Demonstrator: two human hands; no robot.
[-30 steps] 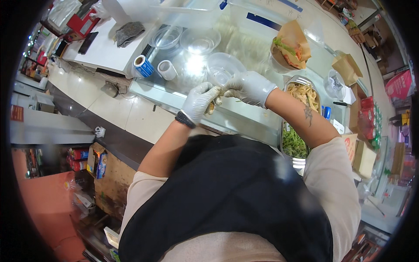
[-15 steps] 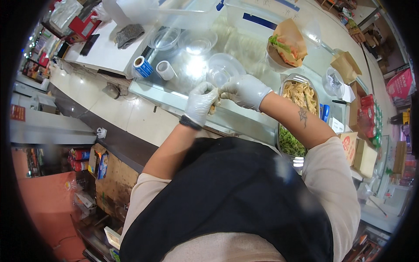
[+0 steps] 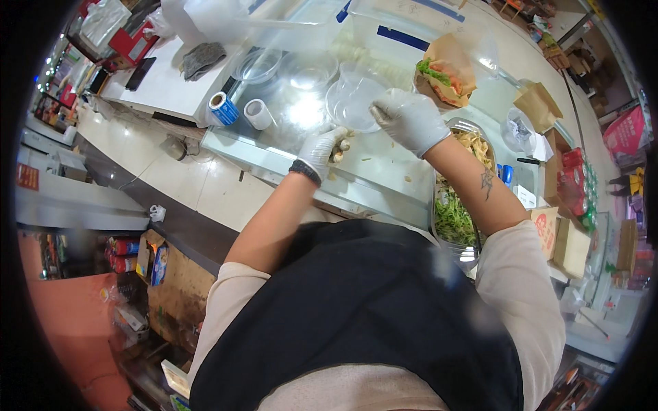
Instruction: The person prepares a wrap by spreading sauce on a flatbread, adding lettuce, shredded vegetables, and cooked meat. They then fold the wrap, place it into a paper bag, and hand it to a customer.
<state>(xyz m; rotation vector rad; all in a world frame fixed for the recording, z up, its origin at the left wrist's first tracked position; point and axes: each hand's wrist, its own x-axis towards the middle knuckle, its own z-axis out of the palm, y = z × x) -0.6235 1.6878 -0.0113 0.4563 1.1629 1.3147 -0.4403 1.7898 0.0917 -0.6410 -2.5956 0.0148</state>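
Note:
Both my hands wear thin white gloves. My left hand [image 3: 322,151] is curled at the front edge of the glass counter, closed round some small pale brown food pieces [image 3: 339,149] of a kind I cannot make out. Over the right rim of a clear plastic bowl [image 3: 353,89] is my right hand [image 3: 413,122], its fingers drawn together; whatever they hold, if anything, is hidden. Under my right forearm stands a steel-rimmed clear tray with pale shredded strips [image 3: 473,142] at its far end and green leaves [image 3: 452,216] at its near end.
A paper-wrapped food with lettuce [image 3: 442,72] stands beyond my right hand. Two rolls, one blue [image 3: 223,108] and one white [image 3: 258,114], stand at left near clear lids [image 3: 259,66]. A grey cloth [image 3: 202,60] lies on a white table. Red cans [image 3: 570,181] are at right.
My hands, close together before, are now apart. The right one has moved right and up over the bowl's edge; the left stays near its place, with the food pieces more visible.

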